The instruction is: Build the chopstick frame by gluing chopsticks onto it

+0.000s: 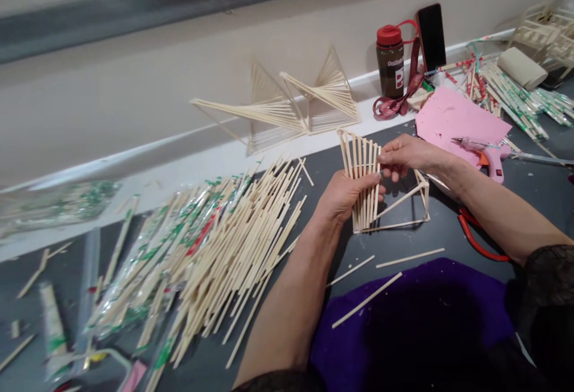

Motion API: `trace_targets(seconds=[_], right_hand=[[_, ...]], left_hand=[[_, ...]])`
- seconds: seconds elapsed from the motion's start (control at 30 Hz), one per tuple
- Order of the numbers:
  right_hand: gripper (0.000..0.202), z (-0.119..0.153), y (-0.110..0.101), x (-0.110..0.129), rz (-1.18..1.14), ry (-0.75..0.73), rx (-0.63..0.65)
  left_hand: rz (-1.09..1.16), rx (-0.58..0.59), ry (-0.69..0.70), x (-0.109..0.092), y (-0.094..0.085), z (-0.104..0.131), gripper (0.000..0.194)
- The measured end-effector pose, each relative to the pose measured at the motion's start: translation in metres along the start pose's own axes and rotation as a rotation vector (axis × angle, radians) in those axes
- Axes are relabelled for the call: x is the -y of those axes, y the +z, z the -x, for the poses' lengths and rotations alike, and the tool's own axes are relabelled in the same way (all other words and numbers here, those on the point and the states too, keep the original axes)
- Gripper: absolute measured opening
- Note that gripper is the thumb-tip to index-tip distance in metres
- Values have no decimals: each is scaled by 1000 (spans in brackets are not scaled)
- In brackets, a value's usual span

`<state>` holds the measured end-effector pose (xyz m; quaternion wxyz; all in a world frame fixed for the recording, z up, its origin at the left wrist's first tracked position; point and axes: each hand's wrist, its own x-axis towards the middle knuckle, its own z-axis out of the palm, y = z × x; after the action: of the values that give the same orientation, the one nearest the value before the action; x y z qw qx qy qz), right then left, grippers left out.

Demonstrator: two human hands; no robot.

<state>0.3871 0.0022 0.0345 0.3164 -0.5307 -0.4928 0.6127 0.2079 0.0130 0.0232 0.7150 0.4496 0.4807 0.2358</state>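
Left hand (347, 193) gripping wooden stick frame (361, 170), thumb crossing front of slats, fingers curling behind. Right hand (406, 154) reaching in from right, lying nearer frame's outer upper edge; fingertips meeting last slat, pinch or mere touch not telling. Slats running lengthwise away from body, fanning wider at far end; right fingers coming crosswise. Frame sitting between hands above dark, smooth worktop (448, 224). Pale, slim, matte loose sticks (242, 248) heaping leftward; glossy plastic-wrapped bundles (156, 242) lying beyond.
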Motion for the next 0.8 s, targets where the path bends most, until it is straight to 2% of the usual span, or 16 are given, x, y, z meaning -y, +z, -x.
trace_targets(seconds=[0.33,0.8], right_hand=[[23,3,-1,0,-3,-22,9],[24,4,1,0,33,-40,-12]], left_hand=[[-31,-6,-19,-2,0,1,20],[-22,0,-29,-1,-1,1,17]])
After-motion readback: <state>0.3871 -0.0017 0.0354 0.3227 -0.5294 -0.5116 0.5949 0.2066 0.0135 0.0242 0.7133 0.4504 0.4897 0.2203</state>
